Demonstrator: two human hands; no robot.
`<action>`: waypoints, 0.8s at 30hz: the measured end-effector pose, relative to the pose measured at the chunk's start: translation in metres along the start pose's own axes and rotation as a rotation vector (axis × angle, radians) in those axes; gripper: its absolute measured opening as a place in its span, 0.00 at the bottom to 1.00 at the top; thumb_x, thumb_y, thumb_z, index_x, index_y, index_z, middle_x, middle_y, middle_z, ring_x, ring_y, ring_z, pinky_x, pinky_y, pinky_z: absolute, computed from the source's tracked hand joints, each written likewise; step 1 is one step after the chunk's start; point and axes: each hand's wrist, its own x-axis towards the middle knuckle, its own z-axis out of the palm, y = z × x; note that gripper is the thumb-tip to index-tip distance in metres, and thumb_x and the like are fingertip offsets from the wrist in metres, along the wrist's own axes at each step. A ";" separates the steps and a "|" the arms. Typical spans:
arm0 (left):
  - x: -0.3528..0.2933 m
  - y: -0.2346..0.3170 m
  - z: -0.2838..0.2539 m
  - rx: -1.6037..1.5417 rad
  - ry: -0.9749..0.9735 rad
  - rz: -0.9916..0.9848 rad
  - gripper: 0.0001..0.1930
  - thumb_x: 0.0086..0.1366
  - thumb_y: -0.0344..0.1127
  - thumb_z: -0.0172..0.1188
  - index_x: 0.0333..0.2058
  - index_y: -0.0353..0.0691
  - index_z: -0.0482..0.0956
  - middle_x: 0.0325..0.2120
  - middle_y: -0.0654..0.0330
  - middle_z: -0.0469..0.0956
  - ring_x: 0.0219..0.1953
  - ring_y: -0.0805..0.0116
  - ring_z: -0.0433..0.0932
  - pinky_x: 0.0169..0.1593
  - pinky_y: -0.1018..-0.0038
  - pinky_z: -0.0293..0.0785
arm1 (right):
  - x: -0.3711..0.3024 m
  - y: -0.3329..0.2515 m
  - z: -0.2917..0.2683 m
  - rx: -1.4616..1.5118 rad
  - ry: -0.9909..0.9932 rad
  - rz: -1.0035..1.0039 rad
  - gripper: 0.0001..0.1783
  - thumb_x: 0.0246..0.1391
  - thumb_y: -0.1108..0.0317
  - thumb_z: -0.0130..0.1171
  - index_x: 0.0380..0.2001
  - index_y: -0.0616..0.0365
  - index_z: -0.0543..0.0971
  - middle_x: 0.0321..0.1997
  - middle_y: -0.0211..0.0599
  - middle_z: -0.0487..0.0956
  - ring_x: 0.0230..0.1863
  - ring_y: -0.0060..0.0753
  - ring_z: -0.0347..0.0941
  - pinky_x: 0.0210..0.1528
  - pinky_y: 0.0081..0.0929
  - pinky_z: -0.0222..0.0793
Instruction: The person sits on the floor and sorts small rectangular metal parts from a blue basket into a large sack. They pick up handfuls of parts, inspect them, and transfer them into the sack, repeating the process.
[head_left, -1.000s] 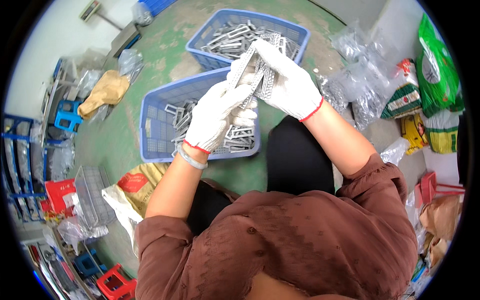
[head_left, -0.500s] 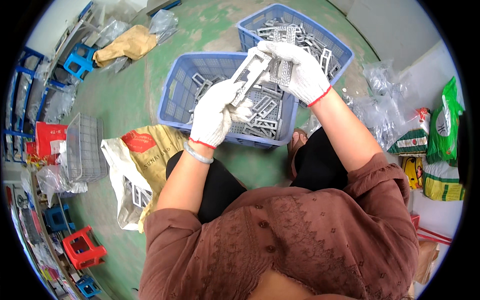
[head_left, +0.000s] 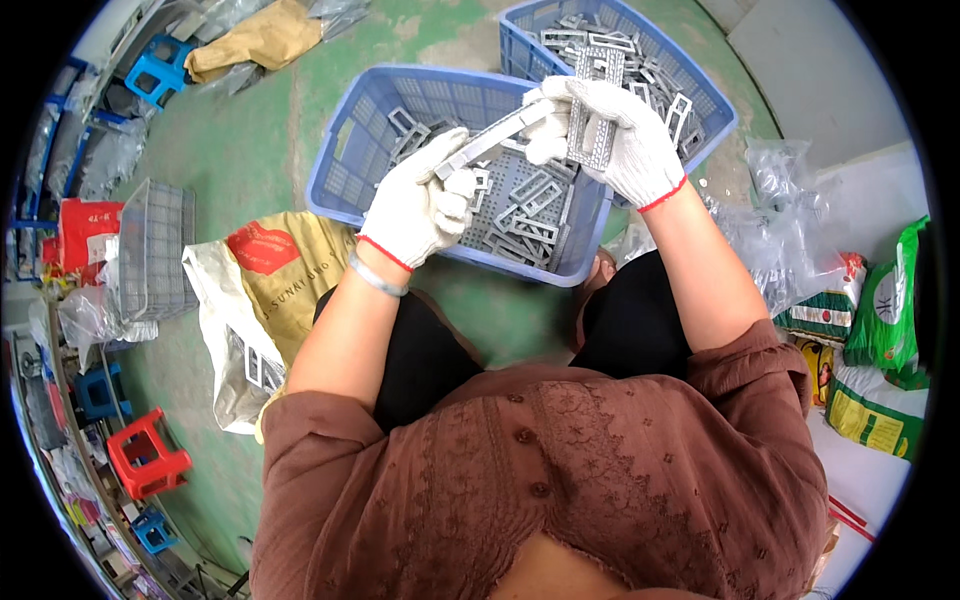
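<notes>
My left hand [head_left: 418, 205], in a white knitted glove, is closed on the lower end of a grey metal rectangular frame [head_left: 490, 138] that shows its narrow side. The fingertips of my right hand [head_left: 635, 140], gloved the same way, meet that frame's upper end. Against its palm my right hand also grips further grey slotted frames [head_left: 597, 118]; how many is hard to make out. Both hands are above a blue plastic basket [head_left: 345, 190] with loose grey frames [head_left: 535, 190] at its bottom.
A second blue basket [head_left: 722, 105], heaped with similar frames, stands behind to the right. Left of my legs slumps a yellow and white sack [head_left: 300, 275] with frames inside. A grey mesh crate [head_left: 155, 255] and a red stool [head_left: 148, 452] are farther left; clear plastic bags [head_left: 785, 235] lie right.
The frame between my hands has turned from showing its open face to its narrow side. My left hand has shifted slightly left and down; the right still holds its frames.
</notes>
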 end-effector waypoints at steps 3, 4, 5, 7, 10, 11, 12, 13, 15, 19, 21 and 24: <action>0.004 0.000 -0.005 -0.002 -0.027 0.015 0.12 0.75 0.44 0.47 0.49 0.53 0.78 0.18 0.63 0.77 0.09 0.79 0.59 0.09 0.83 0.53 | 0.000 0.000 -0.003 -0.016 0.078 0.013 0.20 0.65 0.61 0.51 0.47 0.71 0.77 0.49 0.54 0.79 0.45 0.54 0.80 0.46 0.47 0.80; 0.005 0.002 -0.003 -0.008 -0.018 -0.002 0.12 0.75 0.45 0.47 0.48 0.54 0.78 0.18 0.63 0.76 0.09 0.79 0.59 0.09 0.83 0.53 | 0.000 -0.001 -0.003 -0.011 0.094 0.017 0.20 0.65 0.62 0.51 0.46 0.71 0.77 0.48 0.54 0.79 0.44 0.54 0.80 0.45 0.47 0.80; 0.006 0.003 -0.002 -0.014 -0.008 -0.018 0.12 0.75 0.45 0.47 0.48 0.54 0.78 0.17 0.63 0.76 0.09 0.79 0.59 0.09 0.82 0.53 | 0.000 0.000 -0.003 -0.005 0.109 0.021 0.19 0.65 0.62 0.51 0.46 0.71 0.77 0.48 0.54 0.80 0.43 0.55 0.80 0.45 0.47 0.80; 0.007 0.002 -0.004 0.010 -0.033 -0.013 0.11 0.75 0.45 0.48 0.46 0.54 0.79 0.17 0.64 0.75 0.09 0.79 0.58 0.09 0.82 0.53 | 0.000 0.001 -0.004 -0.002 0.130 0.029 0.19 0.65 0.62 0.52 0.46 0.71 0.77 0.47 0.54 0.80 0.42 0.55 0.81 0.45 0.47 0.80; 0.009 0.000 -0.002 -0.010 0.028 0.028 0.10 0.75 0.44 0.49 0.44 0.53 0.79 0.16 0.65 0.75 0.08 0.79 0.58 0.09 0.82 0.53 | -0.001 0.005 -0.011 0.005 0.133 0.050 0.18 0.65 0.63 0.52 0.46 0.70 0.77 0.47 0.54 0.80 0.40 0.55 0.81 0.43 0.48 0.80; 0.009 0.000 -0.001 -0.027 0.063 0.046 0.09 0.75 0.44 0.49 0.44 0.53 0.79 0.16 0.65 0.75 0.08 0.79 0.58 0.09 0.82 0.53 | -0.001 0.007 -0.013 0.015 0.127 0.063 0.18 0.64 0.63 0.53 0.46 0.70 0.77 0.47 0.54 0.80 0.40 0.55 0.81 0.43 0.48 0.81; 0.007 0.000 -0.002 -0.030 0.041 0.040 0.09 0.75 0.44 0.50 0.43 0.53 0.78 0.16 0.66 0.74 0.08 0.80 0.58 0.09 0.82 0.53 | -0.001 0.008 -0.013 0.025 0.121 0.075 0.18 0.64 0.63 0.53 0.46 0.70 0.77 0.47 0.54 0.80 0.39 0.55 0.81 0.43 0.48 0.81; 0.005 0.001 -0.003 -0.033 0.017 0.033 0.09 0.75 0.44 0.50 0.43 0.52 0.78 0.16 0.66 0.74 0.08 0.80 0.59 0.09 0.82 0.53 | -0.002 0.009 -0.008 0.039 0.135 0.075 0.16 0.63 0.65 0.54 0.46 0.69 0.77 0.46 0.53 0.80 0.40 0.54 0.81 0.42 0.47 0.81; 0.002 0.001 -0.004 -0.024 -0.007 0.038 0.09 0.74 0.44 0.51 0.41 0.51 0.78 0.15 0.67 0.74 0.08 0.80 0.59 0.09 0.82 0.53 | -0.001 0.012 -0.005 0.041 0.166 0.074 0.16 0.63 0.66 0.55 0.46 0.69 0.77 0.45 0.52 0.80 0.40 0.53 0.81 0.42 0.47 0.81; -0.004 -0.001 0.001 0.002 0.072 0.078 0.12 0.73 0.47 0.53 0.38 0.47 0.79 0.14 0.67 0.73 0.08 0.80 0.58 0.09 0.83 0.53 | -0.001 0.016 -0.004 0.016 0.151 0.083 0.15 0.62 0.67 0.56 0.46 0.69 0.77 0.45 0.50 0.81 0.42 0.50 0.81 0.43 0.45 0.81; -0.006 -0.002 0.004 -0.009 0.110 0.091 0.14 0.72 0.48 0.55 0.36 0.45 0.79 0.14 0.66 0.72 0.08 0.80 0.59 0.09 0.83 0.53 | -0.001 0.017 -0.002 -0.005 0.158 0.094 0.15 0.62 0.67 0.57 0.45 0.69 0.77 0.45 0.49 0.81 0.43 0.50 0.81 0.43 0.44 0.81; -0.008 -0.003 0.004 -0.027 0.123 0.114 0.17 0.71 0.50 0.56 0.35 0.42 0.79 0.13 0.66 0.72 0.08 0.80 0.59 0.09 0.84 0.53 | -0.001 0.022 0.001 -0.030 0.181 0.102 0.14 0.62 0.67 0.57 0.45 0.68 0.78 0.45 0.49 0.81 0.44 0.50 0.81 0.43 0.45 0.81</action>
